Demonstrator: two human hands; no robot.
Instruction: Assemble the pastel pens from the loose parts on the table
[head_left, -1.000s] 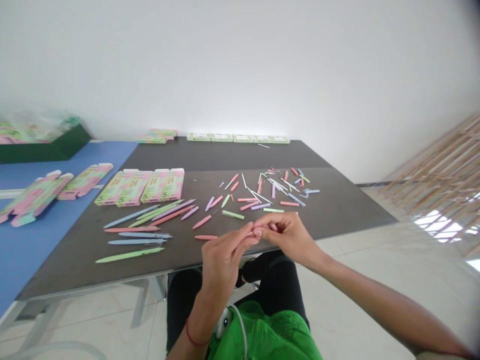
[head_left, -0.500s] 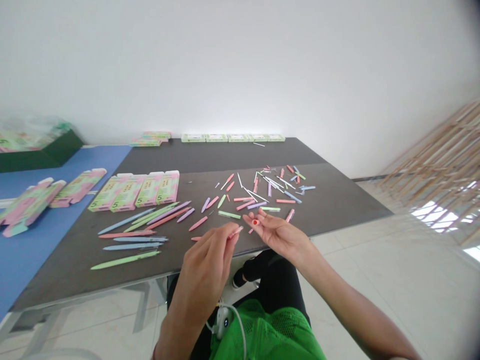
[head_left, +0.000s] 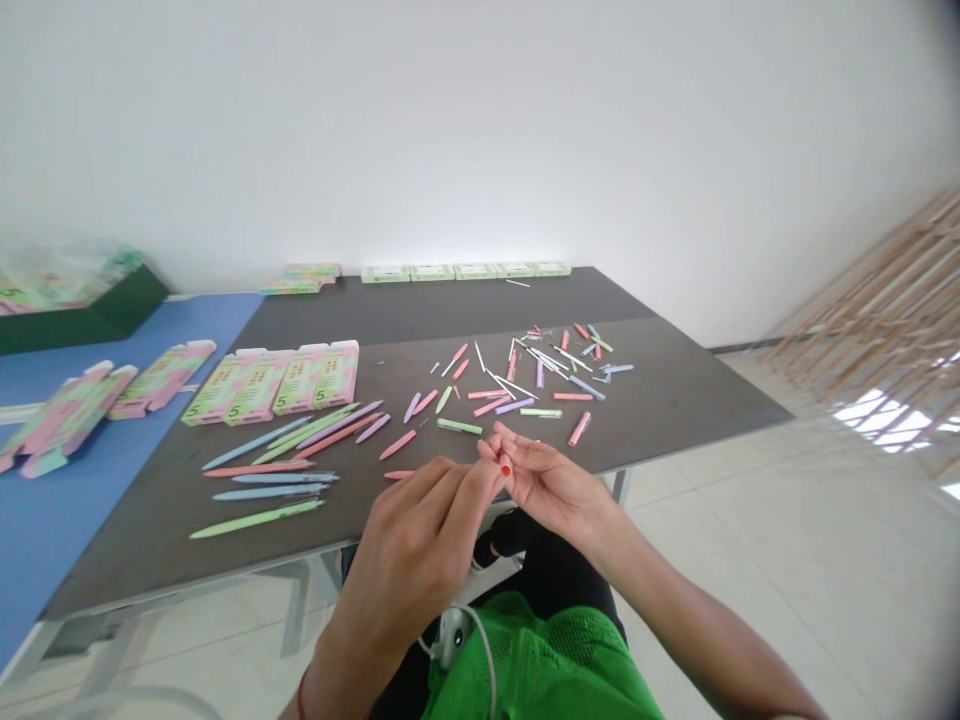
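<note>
My left hand (head_left: pixel 431 515) is closed in a pinch, its fingertips against those of the other hand. The small pale pen part it held a moment ago is now hidden behind the fingers. In the curled fingers of my right hand (head_left: pixel 551 485) sits a red pen barrel (head_left: pixel 505 470), its round open end facing me. Just beyond the hands lie a green pen barrel (head_left: pixel 459 427), a pink pen barrel (head_left: pixel 579 429) and a red pen tip section (head_left: pixel 397 444).
Loose barrels, white refills (head_left: pixel 544 360) and clips cover the table's right half. Several whole pens (head_left: pixel 259 525) lie at left below a row of pen boxes (head_left: pixel 255 388). More flat boxes (head_left: pixel 431 272) line the wall. A green bin (head_left: pixel 112 300) stands far left.
My hands have come together: the left fingertips moved right to the red barrel's end, and my right fingers curled in around it. The view shifted slightly.
</note>
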